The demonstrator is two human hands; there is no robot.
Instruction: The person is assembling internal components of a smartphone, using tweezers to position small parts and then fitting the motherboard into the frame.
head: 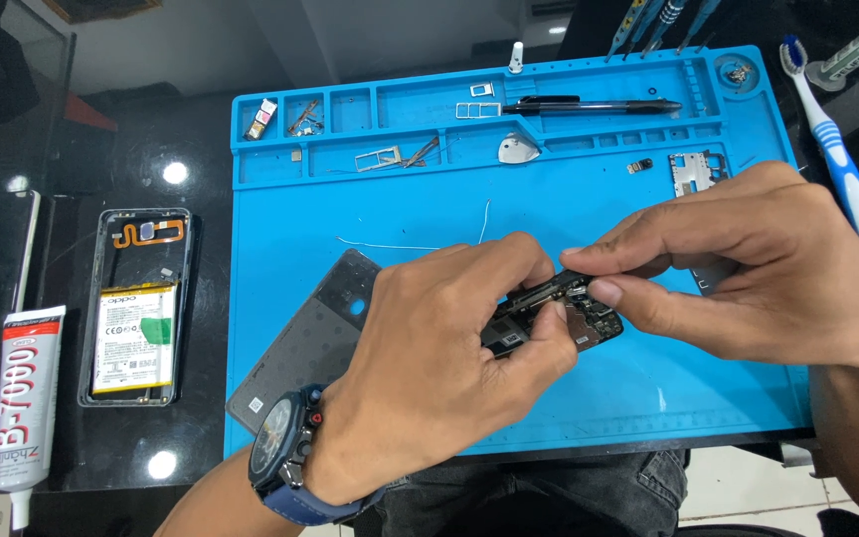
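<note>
Both hands meet over the middle of the blue mat (pixel 648 398), clamped on one small dark circuit board (pixel 559 316): the left hand (pixel 439 368), with a blue watch (pixel 285 452) on its wrist, pinches the board's near end between thumb and fingers, while the right hand (pixel 738 268) grips its far end with thumb and forefinger closed on the upper edge. To do this well, the left hand should probably hold the board steady by its edges, and the right should work with light, even pressure so nothing bends or snaps. Just under the left hand lies one grey back cover (pixel 315 333). Well to the left of that hand sit one opened phone frame (pixel 138 303) with its battery and one glue tube (pixel 24 398). Beyond the right hand lie one pen (pixel 589 104), one toothbrush (pixel 837 149) and one small metal plate (pixel 698 171).
</note>
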